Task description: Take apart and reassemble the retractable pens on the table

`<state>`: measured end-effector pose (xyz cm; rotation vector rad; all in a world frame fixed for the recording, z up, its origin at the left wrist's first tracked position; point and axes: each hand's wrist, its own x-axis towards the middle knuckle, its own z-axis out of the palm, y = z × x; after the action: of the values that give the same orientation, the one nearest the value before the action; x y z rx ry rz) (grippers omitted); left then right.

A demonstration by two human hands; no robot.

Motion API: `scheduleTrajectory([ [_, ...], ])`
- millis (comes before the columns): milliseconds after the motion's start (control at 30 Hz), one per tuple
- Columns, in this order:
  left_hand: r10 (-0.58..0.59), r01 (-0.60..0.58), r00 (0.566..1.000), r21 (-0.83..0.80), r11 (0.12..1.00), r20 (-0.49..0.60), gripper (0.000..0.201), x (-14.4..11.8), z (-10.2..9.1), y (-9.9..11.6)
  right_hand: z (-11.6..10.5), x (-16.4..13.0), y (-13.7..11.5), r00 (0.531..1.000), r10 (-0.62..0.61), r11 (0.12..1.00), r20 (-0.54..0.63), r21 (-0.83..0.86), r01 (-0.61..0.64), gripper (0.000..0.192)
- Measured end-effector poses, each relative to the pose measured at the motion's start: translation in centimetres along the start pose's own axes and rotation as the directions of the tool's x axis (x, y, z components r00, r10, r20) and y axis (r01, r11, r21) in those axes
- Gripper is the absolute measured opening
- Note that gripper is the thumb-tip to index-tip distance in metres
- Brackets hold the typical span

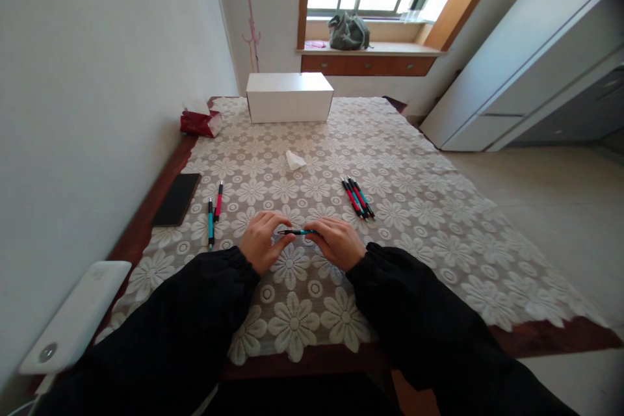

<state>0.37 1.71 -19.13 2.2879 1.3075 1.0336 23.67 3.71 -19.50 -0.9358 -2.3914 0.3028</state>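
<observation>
Gripping a teal pen (298,232) by its ends, left hand (262,240) and right hand (337,242)

- Left hand (263,240): bare, no glove, no ring or watch in view.
- Right hand (337,242): bare too, nothing worn on the fingers that can be made out.
- Left sleeve (170,331): black, long, loose fabric, runs from the near left edge to the wrist; cuff gathered and slightly puffed.
- Right sleeve (429,325): same black cloth, same gathered cuff, soft folds along the forearm.
- No logos, stripes or buttons seen on either sleeve.
- Dark clothing at the near bottom edge between the sleeves, detail too dim to tell.
</observation>
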Motion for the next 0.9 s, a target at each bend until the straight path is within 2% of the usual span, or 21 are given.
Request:
scheduleTrajectory([
  [233, -0.013, 0.012, 0.999, 0.014, 1.000, 0.039, 0.024, 0.0, 0.1, -0.2, -0.1, 0.1, -0.1, 1.000, -0.010, 1.000, -0.018, 0.009, 0.010, 0.017],
  [500, 0.036, -0.037, 0.999, 0.058, 0.998, 0.008, 0.012, -0.1, 0.1, -0.3, 0.0, -0.1, 0.0, 1.000, 0.012, 1.000, 0.003, 0.024, -0.012, 0.013],
  [700, -0.075, 0.080, 0.994, 0.063, 0.995, -0.079, 0.008, 0.0, -0.1, -1.1, -0.7, 0.1, 1.2, 1.000, 0.025, 0.995, 0.006, -0.097, -0.024, 0.019],
  [900, -0.165, 0.172, 0.982, 0.077, 0.982, -0.090, 0.014, 0.2, -0.4, -1.6, -2.1, 0.1, 3.1, 0.998, 0.066, 0.986, 0.007, -0.153, -0.064, 0.023],
])
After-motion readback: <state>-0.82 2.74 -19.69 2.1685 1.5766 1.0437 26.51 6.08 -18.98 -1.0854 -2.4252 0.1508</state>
